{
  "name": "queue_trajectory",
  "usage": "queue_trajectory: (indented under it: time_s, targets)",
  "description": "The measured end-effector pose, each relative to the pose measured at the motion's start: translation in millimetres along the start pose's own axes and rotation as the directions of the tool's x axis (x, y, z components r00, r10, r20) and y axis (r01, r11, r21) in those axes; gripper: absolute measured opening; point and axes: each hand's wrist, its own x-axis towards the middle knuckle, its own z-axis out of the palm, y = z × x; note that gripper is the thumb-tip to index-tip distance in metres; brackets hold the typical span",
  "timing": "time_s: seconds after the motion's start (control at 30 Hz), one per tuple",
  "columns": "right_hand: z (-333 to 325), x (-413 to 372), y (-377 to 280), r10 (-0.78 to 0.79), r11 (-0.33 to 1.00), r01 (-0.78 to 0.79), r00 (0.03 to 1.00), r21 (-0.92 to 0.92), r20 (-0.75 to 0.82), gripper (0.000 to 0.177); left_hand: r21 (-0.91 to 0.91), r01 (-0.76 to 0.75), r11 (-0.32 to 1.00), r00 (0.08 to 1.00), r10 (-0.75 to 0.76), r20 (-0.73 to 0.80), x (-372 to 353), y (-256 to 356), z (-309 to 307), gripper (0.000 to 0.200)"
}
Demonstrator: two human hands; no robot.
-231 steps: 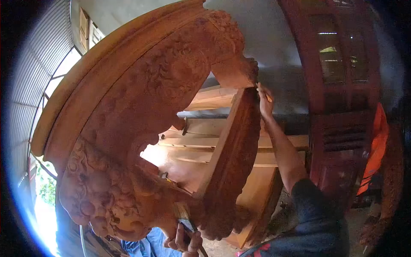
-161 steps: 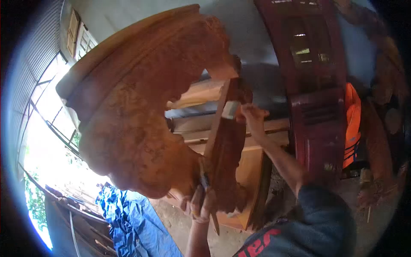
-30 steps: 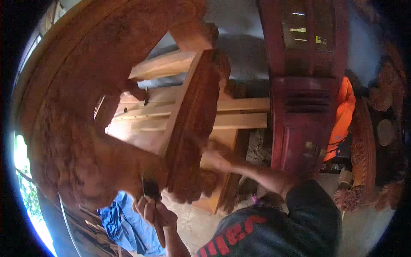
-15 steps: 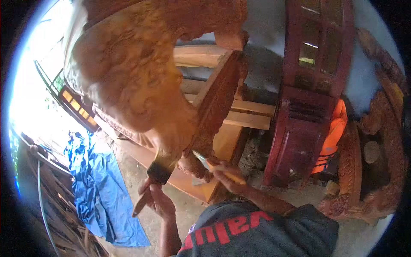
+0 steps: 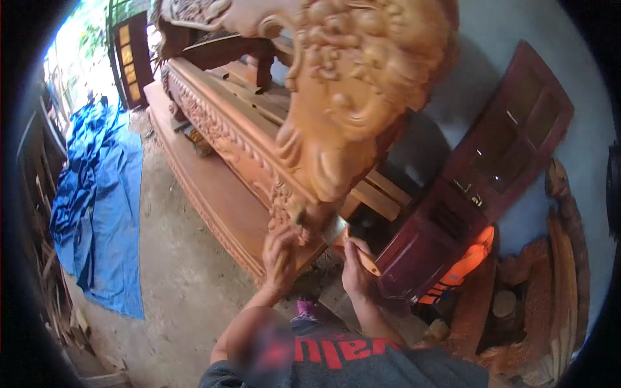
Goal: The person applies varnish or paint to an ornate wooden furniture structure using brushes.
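My left hand (image 5: 282,252) is closed round a wooden-handled brush (image 5: 297,213), its head right at the carved corner of a large reddish-brown wooden bench (image 5: 226,129). To the right of it, my right hand (image 5: 356,268) grips an orange-handled tool (image 5: 369,262) with a flat silver metal head, close to the foot of the carved armrest (image 5: 352,97). Swirls and rounded bumps cover this armrest, which rises over both hands. Beneath the bench's carved front rail runs a broad flat base board (image 5: 213,194).
Blue sheeting (image 5: 103,207) lies along the concrete floor (image 5: 174,258) at the left. A dark red panelled door (image 5: 472,174) leans against the wall on the right, with an orange item (image 5: 466,262) beside it. More carved wood pieces (image 5: 550,304) stand at the far right.
The view has swung, showing the bench's long front. My left hand has turned over and brought the brush up to the carved corner, nearer my right hand. Both tools are still held.
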Motion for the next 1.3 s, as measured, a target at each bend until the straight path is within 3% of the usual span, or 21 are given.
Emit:
queue_trajectory:
  time_s: [0.03,0.07,0.13,0.17,0.27,0.33,0.4,0.47,0.5,0.53,0.6,0.7,0.77,0.83,0.93,1.0,1.07,1.17,1.23,1.27,1.3]
  targets:
    - [-1,-9,20,0.234,0.912,-0.210,0.972,0.353,-0.028,0.017,0.022,0.068,0.997,0.997,-0.068,0.024,-14,9,-2,0.014]
    - [-6,-17,43,0.460,0.660,-0.355,0.888,0.662,0.018,0.015,0.023,0.072,0.997,0.997,-0.073,0.027,-27,6,-7,0.014]
    - [-17,-22,56,0.456,0.702,-0.381,0.890,0.602,0.031,0.015,-0.147,0.342,0.928,0.937,-0.325,0.128,-45,7,-10,0.012]
    - [-24,-21,64,0.444,0.697,-0.326,0.896,0.638,-0.027,0.015,-0.328,0.495,0.805,0.868,-0.473,0.151,-51,8,-11,0.012]
    - [-21,-4,27,0.404,0.689,-0.221,0.908,0.690,-0.112,0.016,-0.405,0.561,0.722,0.820,-0.552,0.151,-19,31,-21,0.013]
    - [-9,2,11,0.304,0.657,-0.125,0.947,0.744,-0.109,0.014,-0.389,0.501,0.773,0.861,-0.490,0.134,-1,33,-18,0.015]
    - [10,-6,26,0.277,0.664,-0.091,0.952,0.742,-0.132,0.013,-0.491,0.480,0.727,0.863,-0.491,0.117,13,40,-17,0.014]
    - [28,-24,73,0.345,0.673,-0.132,0.926,0.727,-0.151,0.013,-0.458,0.478,0.749,0.867,-0.486,0.110,12,39,-15,0.015]
    - [35,-35,95,0.507,0.644,-0.260,0.850,0.719,-0.147,0.012,-0.466,0.464,0.753,0.866,-0.496,0.060,9,36,-14,0.015]
    - [39,-53,125,0.504,0.638,-0.258,0.852,0.726,-0.140,0.012,-0.473,0.451,0.757,0.862,-0.506,0.012,4,33,-14,0.016]
    - [44,-82,158,0.585,0.592,-0.463,0.810,0.660,0.043,0.012,-0.449,0.485,0.750,0.842,-0.539,0.010,-5,28,-22,0.016]
    - [31,-69,162,0.660,0.559,-0.401,0.746,0.726,-0.096,0.012,-0.431,0.536,0.726,0.809,-0.588,0.015,-15,21,-38,0.016]
    - [6,-26,94,0.503,0.656,-0.174,0.827,0.735,-0.253,0.011,-0.417,0.581,0.699,0.776,-0.630,0.024,-28,10,-51,0.015]
    - [-15,15,56,0.262,0.621,0.047,0.929,0.782,-0.263,0.017,-0.389,0.623,0.678,0.739,-0.674,0.009,-36,7,-58,0.015]
    - [-23,49,34,0.109,0.588,0.073,0.980,0.806,-0.168,0.014,-0.331,0.672,0.663,0.703,-0.711,0.002,-48,0,-63,0.017]
    - [-9,46,70,0.196,0.589,-0.024,0.974,0.808,-0.114,0.013,-0.331,0.700,0.633,0.674,-0.739,0.013,-54,-1,-66,0.017]
    - [6,20,124,0.320,0.456,-0.072,0.943,0.887,-0.089,0.013,-0.314,0.714,0.626,0.662,-0.749,0.014,-59,-3,-70,0.016]
    - [15,-22,173,0.406,0.491,-0.191,0.913,0.850,-0.030,0.012,-0.289,0.748,0.597,0.629,-0.777,0.025,-63,-10,-76,0.016]
    - [11,-30,183,0.515,0.643,-0.382,0.857,0.663,-0.006,0.009,-0.271,0.773,0.573,0.606,-0.793,0.053,-66,-12,-80,0.015]
    - [5,-26,189,0.516,0.641,-0.376,0.857,0.669,-0.013,0.009,-0.267,0.768,0.583,0.612,-0.790,0.037,-67,-13,-80,0.016]
    - [-3,-11,164,0.454,0.644,-0.254,0.886,0.721,-0.094,0.009,-0.264,0.763,0.590,0.615,-0.788,0.017,-67,-14,-80,0.016]
